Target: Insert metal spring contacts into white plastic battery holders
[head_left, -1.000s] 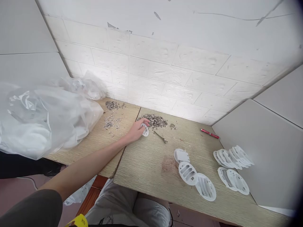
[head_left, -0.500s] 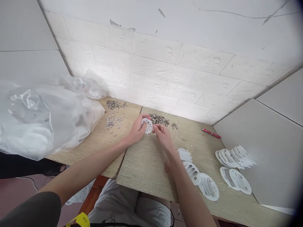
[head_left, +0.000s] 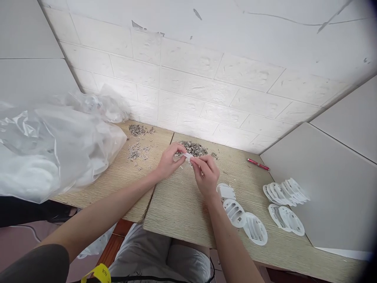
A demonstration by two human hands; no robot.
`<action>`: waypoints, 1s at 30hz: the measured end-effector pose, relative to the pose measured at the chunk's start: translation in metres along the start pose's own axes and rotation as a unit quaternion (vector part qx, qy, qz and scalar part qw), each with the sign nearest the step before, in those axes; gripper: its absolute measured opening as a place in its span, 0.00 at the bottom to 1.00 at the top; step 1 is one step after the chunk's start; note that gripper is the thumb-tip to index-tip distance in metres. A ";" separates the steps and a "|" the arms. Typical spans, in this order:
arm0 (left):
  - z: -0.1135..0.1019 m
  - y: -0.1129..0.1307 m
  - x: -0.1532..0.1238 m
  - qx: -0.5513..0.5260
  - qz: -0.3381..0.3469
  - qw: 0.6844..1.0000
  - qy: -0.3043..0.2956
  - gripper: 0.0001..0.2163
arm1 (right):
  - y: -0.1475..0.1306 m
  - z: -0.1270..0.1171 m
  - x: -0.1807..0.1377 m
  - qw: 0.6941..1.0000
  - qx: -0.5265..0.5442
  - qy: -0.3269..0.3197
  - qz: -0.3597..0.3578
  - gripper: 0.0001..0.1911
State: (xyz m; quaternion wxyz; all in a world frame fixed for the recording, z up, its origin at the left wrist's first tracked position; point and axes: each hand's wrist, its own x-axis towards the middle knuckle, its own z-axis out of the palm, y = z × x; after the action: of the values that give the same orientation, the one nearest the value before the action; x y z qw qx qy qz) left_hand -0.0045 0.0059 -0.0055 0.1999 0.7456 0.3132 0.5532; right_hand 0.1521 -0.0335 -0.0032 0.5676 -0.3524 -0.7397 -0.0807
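White plastic part point(head_left: 187, 156), both hands pinching

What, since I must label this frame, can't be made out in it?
Head view, the only one:
The white part is pinched between the left hand and the right hand; their fingers cover most of it, so its shape is unclear.
The metal bits by the wall are too small to identify.
The plastic bag is cut by the left edge, and its wrinkled film blurs the contents.
The red stick is too small to name.

Bare tabletop point(head_left: 182, 204) near; metal scraps point(head_left: 193, 148) behind; plastic bag point(head_left: 53, 149) left.
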 end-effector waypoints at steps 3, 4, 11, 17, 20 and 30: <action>-0.001 0.003 -0.001 -0.024 0.031 0.999 -0.023 0.03 | 0.000 0.000 -0.002 1.000 -0.018 0.018 -0.015 0.07; -0.001 0.004 -0.002 -0.032 0.037 0.998 -0.034 0.03 | 0.000 0.000 -0.002 1.000 -0.023 0.018 -0.010 0.07; 0.003 -0.001 -0.006 -0.037 0.037 0.998 -0.031 0.05 | -0.001 0.002 -0.001 0.998 -0.029 -0.022 0.058 0.04; 0.005 -0.009 -0.007 -0.017 0.091 0.995 -0.029 0.04 | -0.002 0.003 -0.002 0.992 -0.062 -0.067 0.090 0.03; 0.006 -0.009 -0.008 -0.011 0.086 0.996 -0.034 0.04 | -0.002 0.003 -0.004 0.987 -0.104 -0.075 0.097 0.05; -0.007 0.019 0.004 0.075 -0.161 0.977 -0.121 0.07 | -0.010 -0.007 0.017 0.929 -0.056 -0.229 0.285 0.07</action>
State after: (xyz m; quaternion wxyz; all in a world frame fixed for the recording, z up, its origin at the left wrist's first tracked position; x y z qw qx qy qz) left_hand -0.0062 -0.0058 0.0117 0.2664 0.7597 0.4429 0.3945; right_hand 0.1495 -0.0376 0.0175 0.3610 -0.5885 -0.7124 0.1257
